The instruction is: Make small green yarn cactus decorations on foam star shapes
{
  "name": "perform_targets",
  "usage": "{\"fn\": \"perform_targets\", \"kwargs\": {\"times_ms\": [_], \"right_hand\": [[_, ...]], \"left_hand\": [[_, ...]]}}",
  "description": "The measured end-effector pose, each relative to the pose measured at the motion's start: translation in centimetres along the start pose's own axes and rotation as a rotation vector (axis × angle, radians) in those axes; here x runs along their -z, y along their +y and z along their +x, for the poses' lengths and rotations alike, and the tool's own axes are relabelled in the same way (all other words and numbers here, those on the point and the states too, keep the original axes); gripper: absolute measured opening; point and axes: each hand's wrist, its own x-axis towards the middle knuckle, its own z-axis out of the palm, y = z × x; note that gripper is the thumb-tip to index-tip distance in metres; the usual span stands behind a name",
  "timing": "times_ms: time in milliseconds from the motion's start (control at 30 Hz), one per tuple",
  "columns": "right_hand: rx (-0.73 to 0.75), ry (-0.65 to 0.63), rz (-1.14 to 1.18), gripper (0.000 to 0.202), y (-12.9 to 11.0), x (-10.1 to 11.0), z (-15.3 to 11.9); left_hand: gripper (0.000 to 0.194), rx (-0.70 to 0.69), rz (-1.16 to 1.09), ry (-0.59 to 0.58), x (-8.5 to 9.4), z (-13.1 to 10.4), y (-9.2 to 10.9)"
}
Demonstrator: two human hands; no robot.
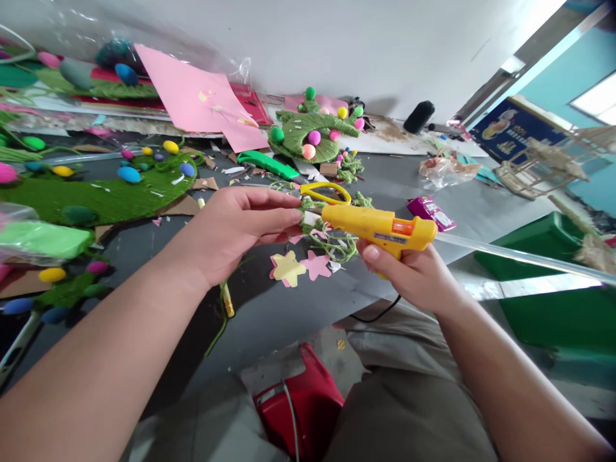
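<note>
My right hand (409,266) grips a yellow hot glue gun (368,223) with a long clear glue stick (520,255) sticking out of its back. Its nozzle points left, at a small green yarn-wrapped piece (310,220) with a pale patch. My left hand (255,221) pinches that piece between thumb and fingers, which partly hide it. Just behind lie yellow-handled scissors (332,186). Loose green yarn (341,247) hangs or lies below the nozzle. In front of it are a yellow paper star (289,268) and a pink paper star (316,264).
A green yarn-wrapped crescent with pompoms (310,131) stands behind a green cutter (267,165). Pink paper (197,96) leans at the back. A larger green crescent (96,199) lies left, a purple packet (432,213) right. A red stool (301,410) is below the table edge.
</note>
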Motion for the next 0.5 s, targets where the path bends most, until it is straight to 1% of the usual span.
{"fn": "perform_targets", "kwargs": {"times_ms": [300, 500], "right_hand": [[0.004, 0.02, -0.016, 0.036, 0.14, 0.15, -0.01], [0.017, 0.029, -0.036, 0.038, 0.29, 0.24, 0.09]], "left_hand": [[0.028, 0.004, -0.004, 0.023, -0.08, 0.07, 0.12], [0.029, 0.006, -0.003, 0.016, -0.03, 0.04, 0.12]]}}
